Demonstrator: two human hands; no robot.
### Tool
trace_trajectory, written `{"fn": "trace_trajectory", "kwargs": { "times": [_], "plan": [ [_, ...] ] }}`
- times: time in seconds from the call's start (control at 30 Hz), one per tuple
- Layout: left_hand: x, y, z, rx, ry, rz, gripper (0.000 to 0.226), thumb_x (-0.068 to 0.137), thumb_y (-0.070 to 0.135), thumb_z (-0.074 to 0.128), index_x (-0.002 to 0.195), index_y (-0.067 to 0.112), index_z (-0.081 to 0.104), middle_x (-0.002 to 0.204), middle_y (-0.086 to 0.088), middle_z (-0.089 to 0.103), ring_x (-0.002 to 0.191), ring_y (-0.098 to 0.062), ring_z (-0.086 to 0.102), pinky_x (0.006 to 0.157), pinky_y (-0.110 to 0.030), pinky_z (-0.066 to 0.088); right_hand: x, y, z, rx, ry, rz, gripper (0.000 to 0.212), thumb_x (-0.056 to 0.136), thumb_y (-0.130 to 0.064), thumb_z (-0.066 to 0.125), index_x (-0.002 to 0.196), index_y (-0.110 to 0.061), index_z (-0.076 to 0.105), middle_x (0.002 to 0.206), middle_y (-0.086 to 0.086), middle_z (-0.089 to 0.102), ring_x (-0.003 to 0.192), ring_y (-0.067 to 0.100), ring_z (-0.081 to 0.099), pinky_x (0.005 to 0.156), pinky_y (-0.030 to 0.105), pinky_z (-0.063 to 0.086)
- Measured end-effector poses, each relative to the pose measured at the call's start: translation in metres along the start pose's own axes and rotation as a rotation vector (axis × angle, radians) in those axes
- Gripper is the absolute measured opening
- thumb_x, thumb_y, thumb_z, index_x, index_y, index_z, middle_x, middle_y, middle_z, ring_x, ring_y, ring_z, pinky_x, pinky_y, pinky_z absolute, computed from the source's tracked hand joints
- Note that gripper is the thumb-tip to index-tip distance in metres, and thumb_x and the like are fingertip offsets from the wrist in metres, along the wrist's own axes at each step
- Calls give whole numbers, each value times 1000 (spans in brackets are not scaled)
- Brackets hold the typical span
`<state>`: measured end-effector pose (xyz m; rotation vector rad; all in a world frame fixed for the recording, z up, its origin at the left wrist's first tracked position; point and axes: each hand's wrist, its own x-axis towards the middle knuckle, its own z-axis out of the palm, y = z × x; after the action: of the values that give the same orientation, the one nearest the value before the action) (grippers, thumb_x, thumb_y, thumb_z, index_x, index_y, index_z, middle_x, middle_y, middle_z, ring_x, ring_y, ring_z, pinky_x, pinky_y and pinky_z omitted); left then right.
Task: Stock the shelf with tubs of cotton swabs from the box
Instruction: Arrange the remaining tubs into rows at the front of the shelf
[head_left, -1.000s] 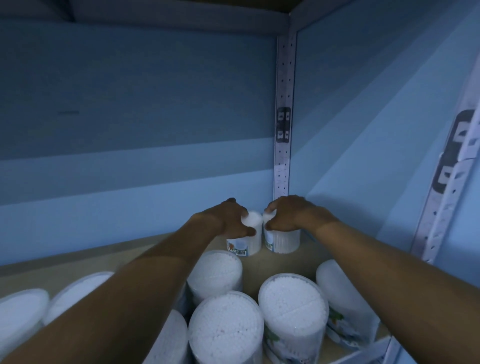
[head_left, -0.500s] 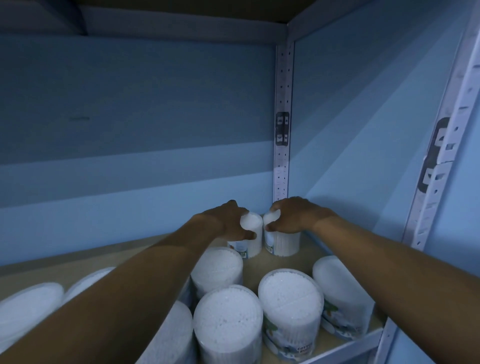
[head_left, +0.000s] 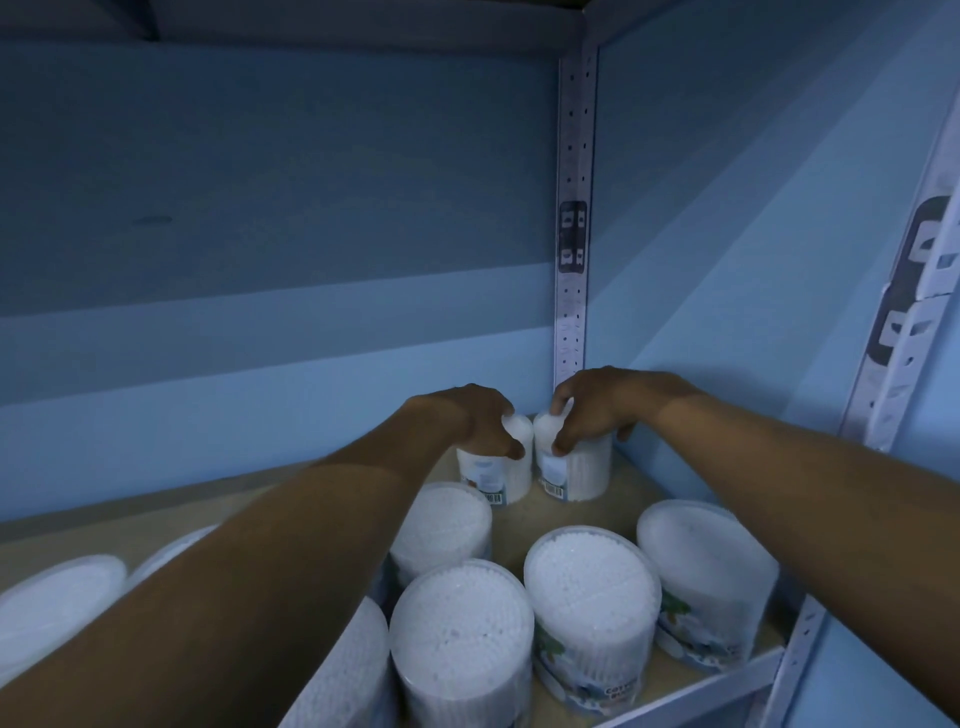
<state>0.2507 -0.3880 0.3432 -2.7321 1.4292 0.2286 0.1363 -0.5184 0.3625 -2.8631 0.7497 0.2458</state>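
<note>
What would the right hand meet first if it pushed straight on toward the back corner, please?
Probably the perforated corner upright, just behind the tub that the right hand grips; the gap between them cannot be judged from this view.

Both hands have pushed the two tubs (head_left: 540, 467) slightly deeper toward the shelf's back corner.
</note>
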Motion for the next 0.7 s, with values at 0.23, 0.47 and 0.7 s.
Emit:
{"fn": "trace_trajectory", "kwargs": {
  "times": [0.23,0.47,0.7],
  "plan": [
    [1,5,-5,13,-4,-28,79,82,68,62,144,22,44,142,-5,50,126,-24,50,95,-32,42,4,4,-3,7,-127,-13,62,77,-27,80,129,-39,49,136,1,48,115,25,54,90,38,58],
    [2,-1,-13,-14,-143,4,88,83,60,67,155,29,27,160,2,29,143,-22,34,114,-37,32,1,-3,-11,-55,-45,24,76,82,-59,72,144,-25,46,143,2,47,107,21,51,89,31,53],
    [2,-5,-12,-40,-115,3,84,80,55,73,151,27,38,153,3,41,134,-23,47,109,-37,40,5,-5,-9,-9,-48,63,69,70,-51,85,128,-22,61,127,6,54,99,33,68,74,42,64]
  ]
}}
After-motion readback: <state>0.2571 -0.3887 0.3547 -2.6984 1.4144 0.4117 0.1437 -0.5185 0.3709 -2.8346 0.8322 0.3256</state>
